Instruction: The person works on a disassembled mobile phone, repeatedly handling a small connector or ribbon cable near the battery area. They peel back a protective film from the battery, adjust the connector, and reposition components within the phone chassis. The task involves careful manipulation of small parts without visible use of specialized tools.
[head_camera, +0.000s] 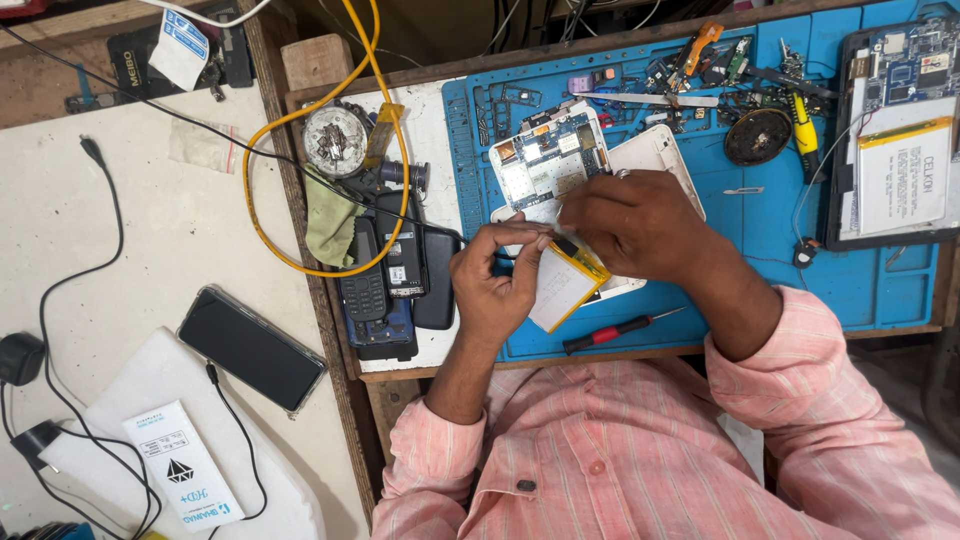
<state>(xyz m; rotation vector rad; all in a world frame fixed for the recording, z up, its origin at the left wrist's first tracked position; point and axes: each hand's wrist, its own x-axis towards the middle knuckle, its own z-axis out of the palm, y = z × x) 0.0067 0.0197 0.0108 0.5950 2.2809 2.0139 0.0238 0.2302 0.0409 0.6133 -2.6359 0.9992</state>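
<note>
Head view, looking straight down.

Both hands meet over an opened white tablet lying back-up on a blue repair mat. The left hand pinches the near corner of a flat, yellow-edged battery pack, thumb and fingers closed on it, tilting it up off the tablet body. The right hand presses down beside the pack's upper end, fingers curled together at the joint between battery and circuit board; whether it holds a tool I cannot tell. Likely one hand steadies while the other lifts, which keeps the board exposed and flat.

The mat's raised rim keeps small parts from rolling off. A red-handled screwdriver lies just beside the near edge of the surface, within easy reach of the right hand.

Room for moving: tight to the left, where a stack of dark handsets sits near the left wrist, with a yellow cable looped around them. To the right the mat is more open up to a second opened device at the far right edge. Loose parts crowd the top strip of the mat.

A separate pale bench on the left carries a black phone, well apart.
</note>
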